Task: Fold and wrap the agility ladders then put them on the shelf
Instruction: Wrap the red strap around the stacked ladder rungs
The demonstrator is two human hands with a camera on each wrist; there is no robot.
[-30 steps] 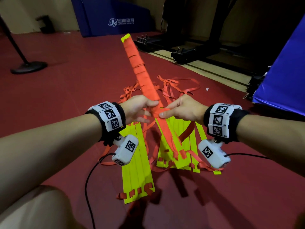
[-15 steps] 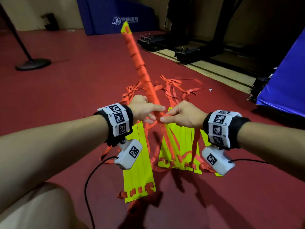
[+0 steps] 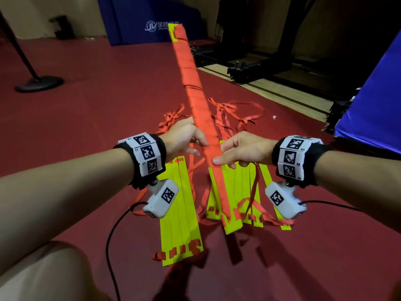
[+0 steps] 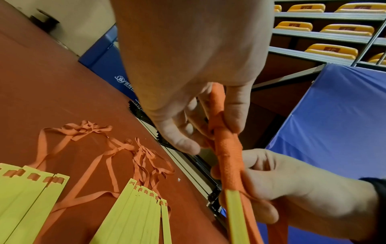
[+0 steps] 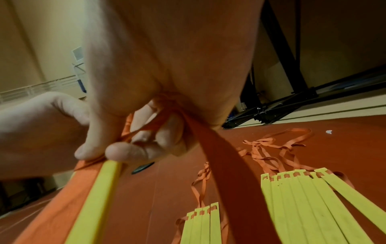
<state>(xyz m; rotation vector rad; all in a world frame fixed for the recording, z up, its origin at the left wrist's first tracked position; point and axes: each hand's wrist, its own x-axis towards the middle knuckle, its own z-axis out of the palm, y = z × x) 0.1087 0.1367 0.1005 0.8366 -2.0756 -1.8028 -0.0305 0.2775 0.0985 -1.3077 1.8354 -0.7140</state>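
Note:
A long bundle of yellow rungs wrapped in orange strap (image 3: 199, 105) slants up and away from me above the red floor. My left hand (image 3: 200, 146) grips its middle from the left; my right hand (image 3: 219, 154) pinches it just below from the right. In the left wrist view the left hand (image 4: 208, 132) curls round the wrapped bundle (image 4: 227, 156). A loose orange strap (image 5: 219, 156) runs from under the right hand (image 5: 117, 151) toward the floor. Two flat stacks of yellow rungs (image 3: 180, 213) (image 3: 238, 187) lie below, with tangled orange straps (image 3: 236, 114) beyond them.
A black stand base (image 3: 39, 83) sits at far left. Blue mats stand at the back (image 3: 152, 20) and on the right (image 3: 373, 101). Black metal frames (image 3: 249, 70) line the floor's far edge. A black cable (image 3: 110, 235) trails by my knee (image 3: 54, 272).
The bundle's far end has tipped up higher and its near end now hangs lower toward me. Both hands keep their hold at its middle.

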